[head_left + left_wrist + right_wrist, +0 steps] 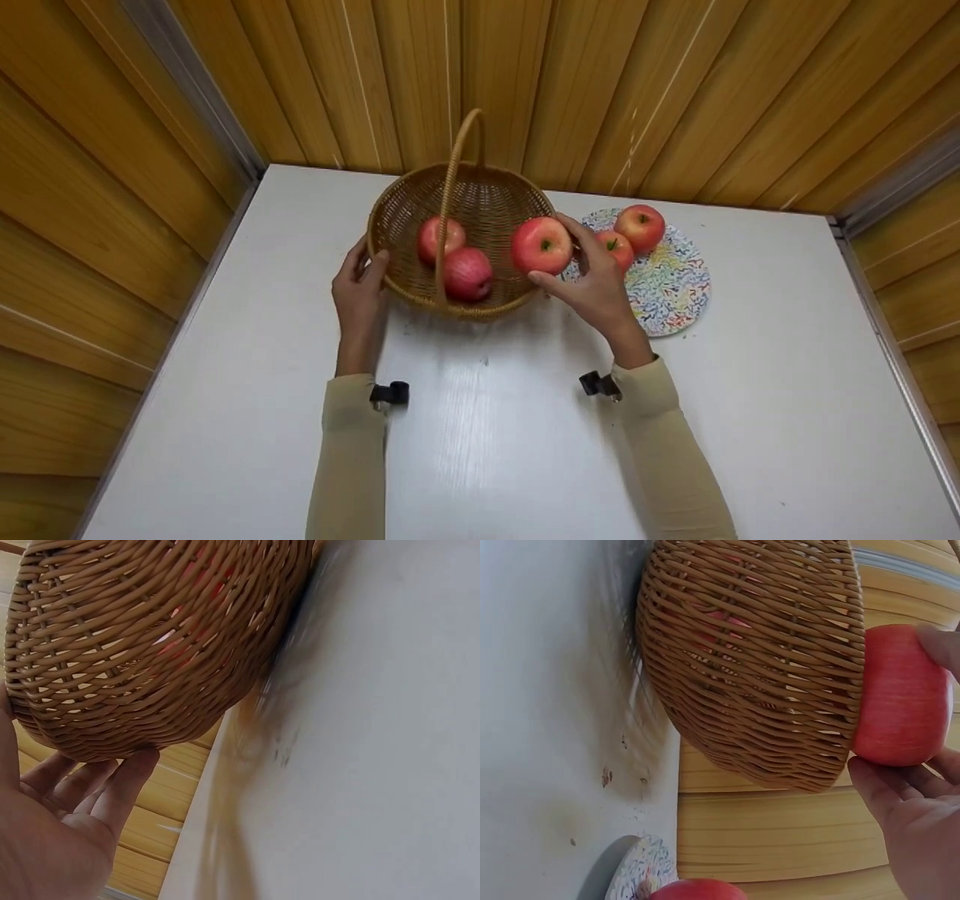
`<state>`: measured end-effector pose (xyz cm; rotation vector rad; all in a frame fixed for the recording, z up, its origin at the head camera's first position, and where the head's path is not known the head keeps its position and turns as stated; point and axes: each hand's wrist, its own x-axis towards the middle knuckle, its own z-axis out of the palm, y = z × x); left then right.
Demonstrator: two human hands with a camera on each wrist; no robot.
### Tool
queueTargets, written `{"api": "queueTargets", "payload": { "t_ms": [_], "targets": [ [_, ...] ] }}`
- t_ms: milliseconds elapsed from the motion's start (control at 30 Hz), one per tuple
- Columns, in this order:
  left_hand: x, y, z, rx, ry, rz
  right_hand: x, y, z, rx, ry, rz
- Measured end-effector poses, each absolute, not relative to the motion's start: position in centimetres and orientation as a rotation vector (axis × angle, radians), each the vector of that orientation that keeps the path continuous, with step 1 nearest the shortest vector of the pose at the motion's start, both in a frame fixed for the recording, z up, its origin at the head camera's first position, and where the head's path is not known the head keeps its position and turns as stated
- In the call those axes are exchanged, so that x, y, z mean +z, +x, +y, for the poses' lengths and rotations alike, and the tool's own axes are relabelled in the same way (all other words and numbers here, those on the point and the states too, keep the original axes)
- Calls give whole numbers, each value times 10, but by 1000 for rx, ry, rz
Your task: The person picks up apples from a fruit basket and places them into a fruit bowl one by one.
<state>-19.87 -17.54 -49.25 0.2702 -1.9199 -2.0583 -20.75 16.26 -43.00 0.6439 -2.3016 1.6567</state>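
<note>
A brown wicker basket [487, 187] with a tall arched handle stands on the white table, two red apples [468, 274] lying inside it. My left hand [361, 291] grips the basket's left rim, thumb on the inner side and fingers outside; the left wrist view shows those fingers against the woven wall [150, 652]. Between thumb and fingers, my right hand [600, 289] holds another apple [541, 246] over the basket's right rim. In the right wrist view this apple [902, 694] is at the rim's edge, above the table.
Right of the basket lies a round plate [675, 289] with a multicoloured speckled pattern, bearing two more apples [640, 229]. The white table [480, 435] extends toward the front. Wood-look panels [585, 90] rise behind and at both sides.
</note>
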Motion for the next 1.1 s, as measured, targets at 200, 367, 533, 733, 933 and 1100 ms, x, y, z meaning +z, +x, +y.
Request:
{"api": "queueTargets", "payload": {
  "t_ms": [200,367,533,733,933,1100],
  "targets": [
    [-492,-200,-175,-2028,271,-1939,-429,-204,172,1712,587,-2258],
    [-494,-200,-177,-2030,278,-1940,-430,-201,181,1609,505,-2289],
    [-497,-198,-177,-2023,293,-1951,-432,-200,189,1574,412,-2309],
    [-496,-198,-177,-2002,308,-1949,-434,-203,199,1568,381,-2306],
    [-496,-198,-177,-2004,311,-1938,-438,-206,216,1574,289,-2305],
    [-496,-198,-176,-2004,291,-1948,-439,-208,232,1593,207,-2261]
  ]
}}
